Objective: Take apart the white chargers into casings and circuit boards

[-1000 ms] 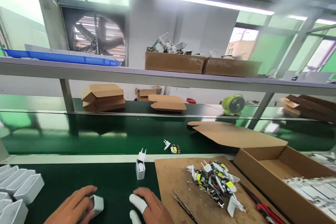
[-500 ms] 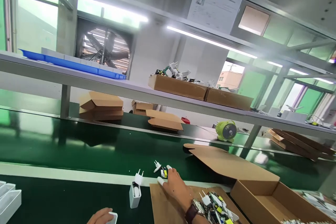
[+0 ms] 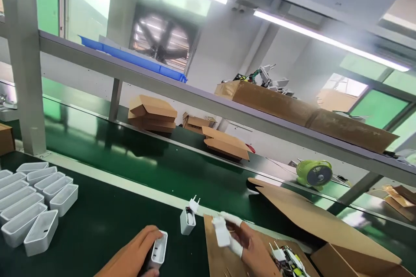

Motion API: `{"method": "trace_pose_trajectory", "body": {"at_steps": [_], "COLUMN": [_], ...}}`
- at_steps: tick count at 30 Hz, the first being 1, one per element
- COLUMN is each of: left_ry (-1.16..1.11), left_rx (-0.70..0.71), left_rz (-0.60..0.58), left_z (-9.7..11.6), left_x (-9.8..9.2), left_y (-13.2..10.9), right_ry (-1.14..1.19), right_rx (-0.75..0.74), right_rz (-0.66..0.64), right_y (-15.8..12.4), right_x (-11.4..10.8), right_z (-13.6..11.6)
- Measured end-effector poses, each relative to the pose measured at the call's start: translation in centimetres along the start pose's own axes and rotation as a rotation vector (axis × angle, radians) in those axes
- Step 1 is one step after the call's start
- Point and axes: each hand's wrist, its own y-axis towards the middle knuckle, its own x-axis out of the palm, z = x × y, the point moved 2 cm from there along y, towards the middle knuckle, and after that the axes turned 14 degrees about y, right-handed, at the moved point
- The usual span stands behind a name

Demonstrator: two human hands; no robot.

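Observation:
My left hand (image 3: 138, 249) grips an empty white charger housing (image 3: 159, 249), its open side facing up. My right hand (image 3: 251, 242), with white finger covers on thumb and forefinger, is closed on a white plug piece (image 3: 221, 230) above a cardboard sheet (image 3: 214, 253). Any circuit board behind this piece is hidden. Between my hands stands another white charger housing (image 3: 187, 223), a two-pin plug head (image 3: 194, 204) tilted at its top. Right of my right hand lies a pile of plug heads and circuit boards (image 3: 290, 262).
Several white housings (image 3: 42, 231) stand at the left of the green bench. An open cardboard box (image 3: 338, 257) with a raised flap (image 3: 302, 212) is at the right. Behind, a green fan (image 3: 313, 173) and folded cartons (image 3: 152, 112) sit under a shelf (image 3: 195, 95).
My right hand has lifted the plug piece off the bench and brought it back toward me. The left hand's housing shows more fully now. The view has swung left and tilted.

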Motion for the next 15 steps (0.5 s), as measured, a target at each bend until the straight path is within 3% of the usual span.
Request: {"method": "trace_pose_trajectory", "body": {"at_steps": [2,4,6,10,12,15], "left_ry": [-0.007,0.005,0.026,0.057,0.061,0.061], "left_rx": [0.012,0.024,0.016,-0.007,-0.006,-0.001], "left_rz": [0.001,0.015,0.029,0.05,0.05,0.031], "left_z": [-0.1,-0.1,-0.1,0.2,0.3,0.4], "left_x": [-0.2,-0.4,-0.7,-1.6,-1.8,-1.8], "left_y": [-0.1,-0.1,-0.2,-0.2,-0.1,-0.2], "right_ry": [0.199,0.189,0.103,-0.157,-0.282,-0.463], "right_rx": [-0.021,-0.032,-0.139,-0.254,-0.241,-0.251], "right_rz": [-0.206,-0.392,-0.468,-0.357,-0.28,-0.278], "right_y": [-3.2,-5.1,-5.5,-4.0,-3.7,-4.4], "right_x": [2.3,4.7,6.4,7.4,7.8,9.0], "right_z": [-2.0,-4.2,-6.3,-8.1,-7.7,-6.5]}}
